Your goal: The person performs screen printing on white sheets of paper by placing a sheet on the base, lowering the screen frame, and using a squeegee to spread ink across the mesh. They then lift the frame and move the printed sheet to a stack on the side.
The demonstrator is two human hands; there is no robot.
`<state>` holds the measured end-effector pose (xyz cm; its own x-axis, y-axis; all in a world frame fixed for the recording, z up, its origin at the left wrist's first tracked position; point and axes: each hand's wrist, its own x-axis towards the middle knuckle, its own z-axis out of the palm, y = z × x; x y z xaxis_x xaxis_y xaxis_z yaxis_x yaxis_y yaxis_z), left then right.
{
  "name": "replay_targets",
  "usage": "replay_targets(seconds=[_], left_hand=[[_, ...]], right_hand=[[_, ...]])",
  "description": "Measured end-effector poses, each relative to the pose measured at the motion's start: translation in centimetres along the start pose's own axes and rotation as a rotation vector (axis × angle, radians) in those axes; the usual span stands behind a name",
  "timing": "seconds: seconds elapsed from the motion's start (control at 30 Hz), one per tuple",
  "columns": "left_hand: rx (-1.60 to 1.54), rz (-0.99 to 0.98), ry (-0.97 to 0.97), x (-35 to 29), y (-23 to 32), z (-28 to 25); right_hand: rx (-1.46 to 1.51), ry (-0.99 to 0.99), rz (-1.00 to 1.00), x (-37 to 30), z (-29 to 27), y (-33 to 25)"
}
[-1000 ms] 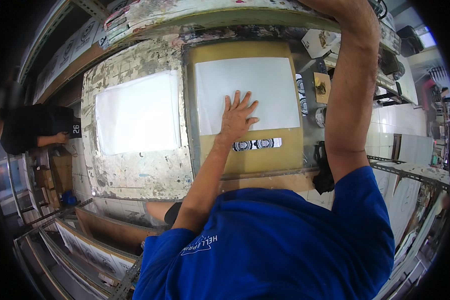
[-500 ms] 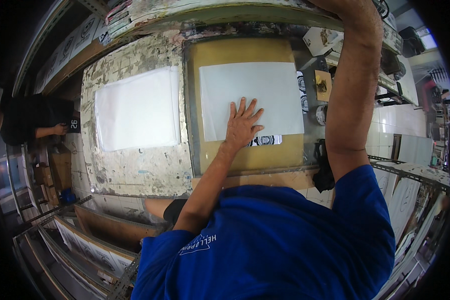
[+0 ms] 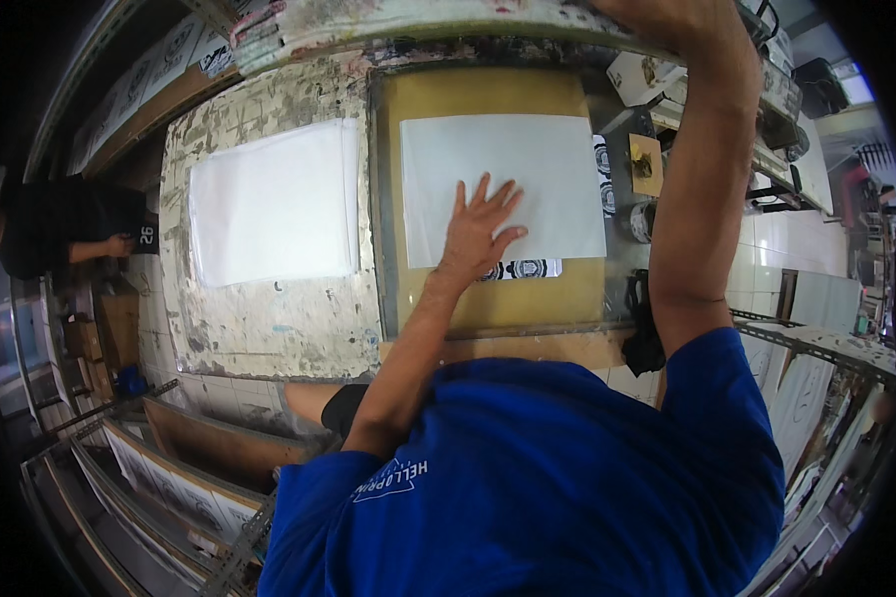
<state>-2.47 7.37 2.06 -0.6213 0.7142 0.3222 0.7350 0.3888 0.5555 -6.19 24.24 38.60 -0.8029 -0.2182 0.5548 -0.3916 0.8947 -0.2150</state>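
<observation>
My left hand (image 3: 480,229) is open over a white sheet (image 3: 553,169), palm down with its fingers spread. The sheet lies on a yellowish rectangular panel (image 3: 567,298). Printed paper with round black emblems (image 3: 523,269) shows from under the sheet's near edge, and more peeks out along its right side. My right arm stretches up to the far edge, where my right hand (image 3: 672,18) is by a paint-stained frame (image 3: 438,22); its fingers are out of sight.
A stack of white sheets (image 3: 274,204) lies on a paint-worn board (image 3: 279,328) at left. Another person in dark clothes (image 3: 70,234) is at far left. Metal racks (image 3: 149,468) stand lower left. On the right are a jar (image 3: 641,223) and a small brown card (image 3: 646,164).
My left hand has shifted slightly farther from me over the sheet, with its thumb moved upward. The whole view has shifted a little. My right arm keeps reaching to the far edge.
</observation>
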Motion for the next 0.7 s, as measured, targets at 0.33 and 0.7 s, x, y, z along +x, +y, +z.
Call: replay_targets(seconds=[0.33,0.7], left_hand=[[-0.857,-0.363,0.907,-3.2,5.5,-13.3],[-0.266,-0.575,0.52,-16.9,-0.5,-2.9]], right_hand=[[-0.039,0.008,0.066,-13.7,6.1,-2.6],[0.398,-0.477,0.46,-24.6,18.7,-0.4]])
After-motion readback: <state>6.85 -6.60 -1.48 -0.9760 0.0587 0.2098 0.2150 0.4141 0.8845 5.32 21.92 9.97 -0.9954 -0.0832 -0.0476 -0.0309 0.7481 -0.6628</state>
